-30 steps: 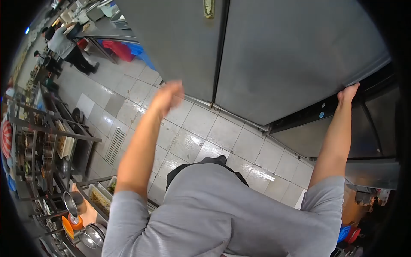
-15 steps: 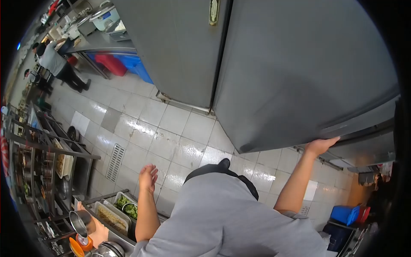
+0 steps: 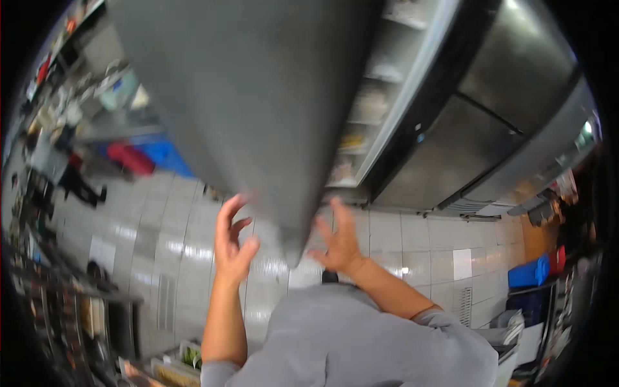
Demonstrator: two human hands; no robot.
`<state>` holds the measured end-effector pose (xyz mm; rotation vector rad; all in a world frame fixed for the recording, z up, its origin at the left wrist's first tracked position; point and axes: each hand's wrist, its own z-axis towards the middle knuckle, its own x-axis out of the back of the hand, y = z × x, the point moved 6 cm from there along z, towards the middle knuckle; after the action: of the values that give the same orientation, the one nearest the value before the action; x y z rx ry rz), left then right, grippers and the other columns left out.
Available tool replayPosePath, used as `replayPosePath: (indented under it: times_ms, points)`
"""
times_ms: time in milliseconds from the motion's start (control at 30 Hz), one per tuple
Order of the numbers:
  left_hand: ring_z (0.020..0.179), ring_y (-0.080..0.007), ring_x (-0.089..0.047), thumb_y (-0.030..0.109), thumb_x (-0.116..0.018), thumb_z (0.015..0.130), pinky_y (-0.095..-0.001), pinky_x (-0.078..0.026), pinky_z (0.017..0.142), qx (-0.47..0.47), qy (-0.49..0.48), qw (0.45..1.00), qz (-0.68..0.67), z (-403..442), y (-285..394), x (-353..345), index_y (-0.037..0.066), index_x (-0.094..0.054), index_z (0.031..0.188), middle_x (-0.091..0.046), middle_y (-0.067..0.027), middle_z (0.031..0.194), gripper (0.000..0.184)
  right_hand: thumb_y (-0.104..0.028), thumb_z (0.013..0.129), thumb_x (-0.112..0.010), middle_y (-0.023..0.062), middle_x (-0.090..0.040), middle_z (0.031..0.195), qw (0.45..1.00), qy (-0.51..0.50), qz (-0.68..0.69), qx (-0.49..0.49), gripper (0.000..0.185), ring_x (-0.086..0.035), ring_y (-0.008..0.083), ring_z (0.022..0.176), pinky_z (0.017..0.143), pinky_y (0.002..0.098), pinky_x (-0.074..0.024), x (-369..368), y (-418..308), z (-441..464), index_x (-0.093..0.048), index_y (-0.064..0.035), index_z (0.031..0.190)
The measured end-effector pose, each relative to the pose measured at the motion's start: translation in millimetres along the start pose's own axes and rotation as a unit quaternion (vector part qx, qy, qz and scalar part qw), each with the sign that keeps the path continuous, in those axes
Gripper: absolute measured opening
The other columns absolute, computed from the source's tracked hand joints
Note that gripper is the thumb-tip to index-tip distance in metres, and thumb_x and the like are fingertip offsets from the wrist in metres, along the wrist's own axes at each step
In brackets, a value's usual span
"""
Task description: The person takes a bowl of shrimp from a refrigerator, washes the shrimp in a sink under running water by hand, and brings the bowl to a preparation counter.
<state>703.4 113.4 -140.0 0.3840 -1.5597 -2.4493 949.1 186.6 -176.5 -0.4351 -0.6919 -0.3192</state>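
Observation:
A tall grey refrigerator door (image 3: 251,97) stands swung open in front of me, its lower corner pointing toward my body. On its left side my left hand (image 3: 233,251) is raised with fingers curved and apart, holding nothing. My right hand (image 3: 340,244) is at the right of the door's lower edge, fingers spread. Whether either hand touches the door I cannot tell, as the view is smeared by motion. Behind the door, lit refrigerator shelves (image 3: 380,97) hold several blurred items.
Steel refrigerator doors (image 3: 445,148) line the right. Blue (image 3: 529,274) and red bins stand at far right. A person (image 3: 61,168) is by a counter at far left. Racks (image 3: 84,309) and food trays (image 3: 174,371) are lower left, on tiled floor.
The door has swung, and the lit interior now shows. My right hand has let go of the door's right edge and moved left. My left hand has risen beside the door.

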Motion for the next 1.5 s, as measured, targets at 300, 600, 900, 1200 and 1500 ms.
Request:
replayPosePath:
  times_ms: [300, 600, 900, 1200, 1500]
  points:
    - [0.139, -0.0278, -0.040, 0.042, -0.088, 0.080, -0.0402, -0.030, 0.118, -0.126, 0.246, 0.959, 0.063, 22, 17, 66, 0.001, -0.021, 0.160, -0.038, -0.0140, 0.155, 0.112, -0.046, 0.088, -0.075, 0.0321, -0.019, 0.162, 0.918, -0.183, -0.114, -0.333, 0.084, -0.036, 0.0504, 0.142, 0.115, 0.0520, -0.0370, 38, 127, -95, -0.038, -0.0187, 0.157]
    - [0.132, -0.0276, -0.045, 0.056, -0.084, 0.078, -0.0398, -0.035, 0.114, -0.145, 0.276, 0.943, 0.113, 12, 11, 42, -0.004, -0.019, 0.157, -0.042, -0.0166, 0.145, 0.120, -0.070, 0.093, -0.050, 0.0183, -0.051, 0.152, 0.620, -0.620, -0.064, -0.476, 0.084, -0.047, 0.0372, 0.141, 0.117, 0.0494, -0.0369, -46, 306, -535, -0.053, -0.0070, 0.147]
    - [0.136, -0.0284, -0.043, 0.050, -0.084, 0.078, -0.0406, -0.033, 0.116, -0.140, 0.263, 0.946, 0.127, -4, -16, 25, -0.003, -0.017, 0.158, -0.040, -0.0170, 0.148, 0.117, -0.070, 0.095, -0.044, 0.0179, -0.053, 0.150, 0.548, -0.656, 0.012, -0.519, 0.077, -0.046, 0.0372, 0.142, 0.118, 0.0472, -0.0346, -5, 276, -643, -0.062, -0.0101, 0.139]
    - [0.128, -0.0260, -0.048, 0.033, -0.082, 0.081, -0.0382, -0.037, 0.113, -0.099, 0.187, 0.973, 0.093, -5, -20, 21, -0.004, -0.025, 0.154, -0.046, -0.0154, 0.143, 0.099, -0.071, 0.095, -0.044, 0.0204, -0.059, 0.143, 0.723, -0.499, -0.019, -0.477, 0.082, -0.054, 0.0372, 0.134, 0.115, 0.0430, -0.0402, -39, 300, -513, -0.061, -0.0037, 0.139]
    - [0.124, -0.0255, -0.049, 0.033, -0.090, 0.076, -0.0373, -0.038, 0.111, -0.091, 0.255, 0.959, 0.080, -13, -25, 24, -0.002, -0.033, 0.148, -0.048, -0.0134, 0.137, 0.098, -0.062, 0.097, -0.047, 0.0228, -0.061, 0.138, 0.668, -0.566, -0.029, -0.483, 0.073, -0.056, 0.0373, 0.132, 0.112, 0.0432, -0.0432, -25, 282, -511, -0.067, -0.0005, 0.130]
